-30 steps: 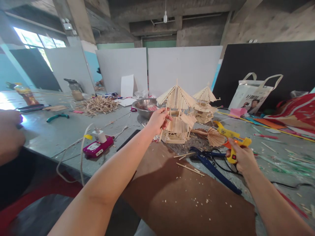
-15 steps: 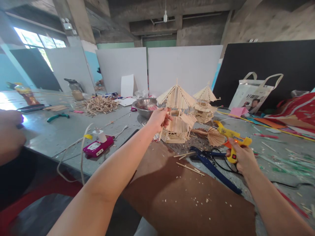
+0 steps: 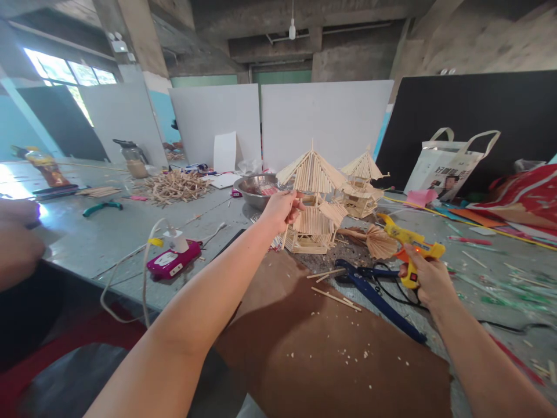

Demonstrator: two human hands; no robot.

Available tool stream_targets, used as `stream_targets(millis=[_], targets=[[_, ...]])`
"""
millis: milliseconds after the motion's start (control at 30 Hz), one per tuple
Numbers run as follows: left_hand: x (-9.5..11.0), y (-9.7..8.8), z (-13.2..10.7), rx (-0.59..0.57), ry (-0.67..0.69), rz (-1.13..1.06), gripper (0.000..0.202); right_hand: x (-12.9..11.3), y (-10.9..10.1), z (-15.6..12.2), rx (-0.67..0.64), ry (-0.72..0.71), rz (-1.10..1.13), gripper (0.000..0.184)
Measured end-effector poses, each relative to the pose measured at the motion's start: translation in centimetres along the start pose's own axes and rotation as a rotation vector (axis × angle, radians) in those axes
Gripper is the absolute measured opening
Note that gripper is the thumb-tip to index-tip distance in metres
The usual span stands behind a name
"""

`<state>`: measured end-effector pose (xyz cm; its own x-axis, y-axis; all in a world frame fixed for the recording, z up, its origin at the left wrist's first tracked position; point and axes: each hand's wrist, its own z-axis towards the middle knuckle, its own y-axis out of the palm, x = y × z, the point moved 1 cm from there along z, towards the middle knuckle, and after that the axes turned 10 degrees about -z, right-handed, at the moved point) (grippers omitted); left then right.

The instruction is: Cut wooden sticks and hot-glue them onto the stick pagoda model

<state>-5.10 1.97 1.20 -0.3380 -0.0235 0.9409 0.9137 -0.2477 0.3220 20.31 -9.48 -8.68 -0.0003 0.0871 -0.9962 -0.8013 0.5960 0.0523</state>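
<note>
A pavilion model made of thin wooden sticks (image 3: 311, 223), with a pointed roof, stands upright near the middle of the table. My left hand (image 3: 282, 212) is at its left side just below the roof, fingers curled and pinched together; what lies between them is hidden. My right hand (image 3: 429, 278) grips a yellow hot glue gun (image 3: 409, 238) by its handle, its nozzle pointing up and left, to the right of the model. Behind the first model is a second stick pavilion (image 3: 362, 191). Below the glue gun lie blue-handled cutters (image 3: 383, 307).
Loose sticks (image 3: 335, 298) and crumbs lie on a brown board (image 3: 348, 371). A metal bowl (image 3: 256, 200) sits behind my left hand. Leftward are a purple power strip (image 3: 174, 260), a stick pile (image 3: 176, 186) and another person's arm (image 3: 20, 244). A tote bag (image 3: 439, 162) stands far right.
Both hands, the glue gun and the model look practically the same as before. The other person's arm at the left edge has shifted very slightly.
</note>
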Motion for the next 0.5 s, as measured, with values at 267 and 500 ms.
stream_targets(millis=[267, 500], targets=[[-2.3, -0.7, -1.7, 0.116, 0.226, -0.041, 0.017, -2.7, -0.1, -0.5, -0.072, -0.117, 0.103, 0.026], [-4.9, -1.5, -1.6, 0.114, 0.3, -0.087, 0.02, -9.4, 2.3, 0.7, -0.16, -0.396, -0.269, 0.028]])
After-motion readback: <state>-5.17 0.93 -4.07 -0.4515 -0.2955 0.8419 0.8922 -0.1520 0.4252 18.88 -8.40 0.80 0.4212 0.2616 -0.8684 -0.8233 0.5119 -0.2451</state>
